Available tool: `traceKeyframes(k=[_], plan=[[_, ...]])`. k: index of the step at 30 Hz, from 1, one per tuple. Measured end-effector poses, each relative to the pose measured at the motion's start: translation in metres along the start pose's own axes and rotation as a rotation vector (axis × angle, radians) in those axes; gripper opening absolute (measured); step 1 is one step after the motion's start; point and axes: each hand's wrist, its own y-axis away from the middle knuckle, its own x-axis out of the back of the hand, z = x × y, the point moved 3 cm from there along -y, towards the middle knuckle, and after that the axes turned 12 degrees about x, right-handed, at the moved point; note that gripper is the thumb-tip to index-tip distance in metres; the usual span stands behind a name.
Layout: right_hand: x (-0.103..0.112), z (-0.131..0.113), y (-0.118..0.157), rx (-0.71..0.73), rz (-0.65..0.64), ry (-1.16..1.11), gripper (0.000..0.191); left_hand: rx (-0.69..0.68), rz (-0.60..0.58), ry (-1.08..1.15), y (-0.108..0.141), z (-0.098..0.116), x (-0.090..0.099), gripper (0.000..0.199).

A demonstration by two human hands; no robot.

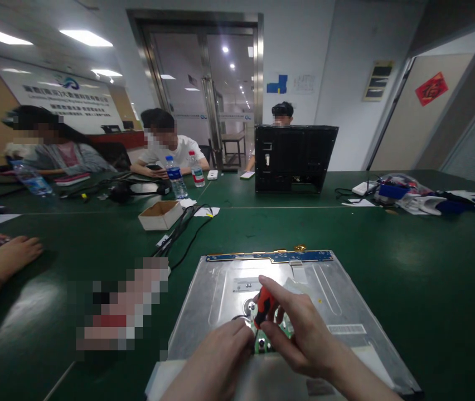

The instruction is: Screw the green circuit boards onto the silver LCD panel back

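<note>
A flat silver metal panel [229,312] lies on the green table, with a narrow blue circuit strip [268,257] along its far edge. On its near middle sits a green circuit board [262,344]. My right hand [300,328] grips a red and black screwdriver [264,305], whose shaft points down at the board. Beside the shaft, my left hand [224,351] rests at the board's left edge with its fingers bent; the fingertips and anything they hold are hidden.
Left of the panel are black cables [183,228], an open white box [160,216] and a blurred-out object. Another person's hands [9,256] rest at the far left. Beyond stand bottles [175,177] and a black monitor [294,159]. Gloves [425,201] lie at the right.
</note>
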Motion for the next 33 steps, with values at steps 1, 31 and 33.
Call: traceKeyframes(k=[1,31,33], plan=[[0.001,-0.0008,-0.0004,-0.006,-0.008,0.007,0.062,0.005,-0.002,-0.001,0.0,0.0006,0.0006,0.029],[-0.0003,0.0008,-0.0015,0.011,0.048,0.012,0.062,-0.007,0.022,-0.027,0.0001,-0.0047,-0.0019,0.029],[-0.0007,0.0005,-0.0012,0.019,0.053,0.022,0.06,-0.007,0.018,-0.03,0.0004,-0.0059,-0.0021,0.028]])
